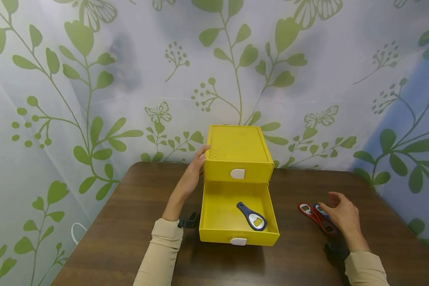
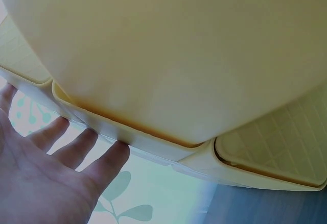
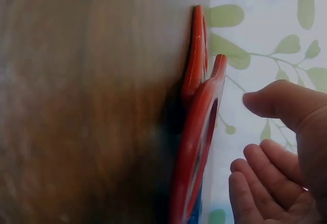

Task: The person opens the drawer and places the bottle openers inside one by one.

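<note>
A yellow two-drawer box (image 1: 239, 145) stands in the middle of the table. My left hand (image 1: 193, 174) touches its left side with fingers extended; the left wrist view shows the fingertips (image 2: 120, 150) along the box's edge. In the pulled-out lower drawer (image 1: 214, 202) lies a dark blue bottle opener (image 1: 254, 219). To the right, red bottle openers (image 1: 309, 212) and a blue bottle opener (image 1: 321, 210) lie piled together. Over that pile hovers my right hand (image 1: 344, 214), thumb apart from the loosely bent fingers, holding nothing. In the right wrist view, a red opener (image 3: 191, 147) stands beside the hand.
The upper drawer (image 1: 218, 171) is closed and has a white pull tab. Dark wrist straps show on both wrists. A leaf-patterned curtain (image 1: 146, 79) hangs behind the brown table (image 1: 128, 238), and a white cable loop (image 1: 76, 230) is by its left edge.
</note>
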Demonstrator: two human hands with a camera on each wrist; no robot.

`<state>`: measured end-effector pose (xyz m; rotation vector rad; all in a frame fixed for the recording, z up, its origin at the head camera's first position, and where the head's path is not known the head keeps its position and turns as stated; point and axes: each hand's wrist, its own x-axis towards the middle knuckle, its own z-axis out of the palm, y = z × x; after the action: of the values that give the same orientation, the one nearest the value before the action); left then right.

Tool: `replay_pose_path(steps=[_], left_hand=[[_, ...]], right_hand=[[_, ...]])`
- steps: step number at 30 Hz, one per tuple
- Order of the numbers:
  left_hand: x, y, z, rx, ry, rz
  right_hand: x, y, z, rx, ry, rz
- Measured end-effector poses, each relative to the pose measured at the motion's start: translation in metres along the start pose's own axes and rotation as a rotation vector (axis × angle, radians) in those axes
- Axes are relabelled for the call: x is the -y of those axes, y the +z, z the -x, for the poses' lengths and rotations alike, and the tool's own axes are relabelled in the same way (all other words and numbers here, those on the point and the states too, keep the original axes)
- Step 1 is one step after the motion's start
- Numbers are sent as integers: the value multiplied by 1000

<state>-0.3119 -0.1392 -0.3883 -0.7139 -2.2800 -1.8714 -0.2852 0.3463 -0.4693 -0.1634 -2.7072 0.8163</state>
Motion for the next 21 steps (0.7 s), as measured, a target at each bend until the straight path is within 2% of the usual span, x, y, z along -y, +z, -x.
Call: replay_pose_path(steps=[9, 21], left_hand=[[2, -2, 0, 6, 13, 14], [3, -1, -2, 9, 16, 5]], right_hand=[[-7, 2, 0, 99, -20, 15], [-12, 2, -1, 146, -31, 29]])
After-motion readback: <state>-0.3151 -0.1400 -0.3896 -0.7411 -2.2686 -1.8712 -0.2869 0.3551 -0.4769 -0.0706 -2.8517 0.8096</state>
